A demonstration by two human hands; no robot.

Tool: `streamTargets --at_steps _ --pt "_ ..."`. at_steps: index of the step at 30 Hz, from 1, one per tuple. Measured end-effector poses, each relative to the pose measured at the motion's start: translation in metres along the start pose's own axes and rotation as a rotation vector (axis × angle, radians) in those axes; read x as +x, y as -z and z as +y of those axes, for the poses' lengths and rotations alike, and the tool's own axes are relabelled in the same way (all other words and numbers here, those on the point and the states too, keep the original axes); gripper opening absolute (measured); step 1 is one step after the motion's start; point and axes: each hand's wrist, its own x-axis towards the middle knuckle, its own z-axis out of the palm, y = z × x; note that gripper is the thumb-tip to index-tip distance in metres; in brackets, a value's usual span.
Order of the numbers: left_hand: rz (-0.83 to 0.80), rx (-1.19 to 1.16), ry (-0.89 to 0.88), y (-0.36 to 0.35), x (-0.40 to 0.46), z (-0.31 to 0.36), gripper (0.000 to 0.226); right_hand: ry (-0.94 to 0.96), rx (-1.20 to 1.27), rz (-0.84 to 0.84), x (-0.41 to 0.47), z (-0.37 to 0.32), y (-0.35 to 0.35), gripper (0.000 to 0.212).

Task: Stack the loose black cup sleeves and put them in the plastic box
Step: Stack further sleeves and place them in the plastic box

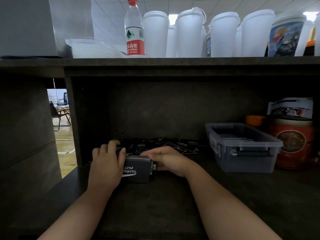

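Note:
A stack of flat black cup sleeves (138,170) with white "CLUB CAMPING" lettering stands on edge on the dark lower shelf. My left hand (105,163) grips its left side, fingers curled over the top. My right hand (166,160) holds the right side, fingers along the stack's top edge. Behind my hands, several loose black sleeves (166,146) lie spread flat on the shelf. The clear plastic box (242,148) sits to the right with its lid off and some black sleeves lying inside.
A red tin (292,142) and an orange lid stand right of the box. The upper shelf (155,62) carries a water bottle (134,28), several white lidded cups and a clear container. A side panel stands at the left.

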Motion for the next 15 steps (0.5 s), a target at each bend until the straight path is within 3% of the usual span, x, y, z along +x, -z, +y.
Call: streamTargets --at_steps 3,6,8,12,15 --pt "-0.1 0.129 -0.075 -0.001 0.001 -0.004 0.045 -0.004 0.062 0.001 -0.001 -0.002 0.001 0.024" --pt "-0.078 0.131 -0.097 -0.001 0.002 -0.006 0.055 0.111 -0.218 0.357 0.003 0.005 0.013 0.015" --pt "-0.03 0.129 -0.127 -0.002 0.003 -0.007 0.056 0.076 -0.419 0.594 0.006 0.014 0.024 0.009" --pt "-0.015 0.079 -0.135 -0.005 0.004 -0.009 0.055 -0.213 -0.399 0.809 0.008 0.019 0.037 0.038" --pt "-0.011 0.139 -0.196 -0.008 0.005 -0.013 0.056 -0.333 -0.439 0.72 0.001 0.013 0.03 0.079"
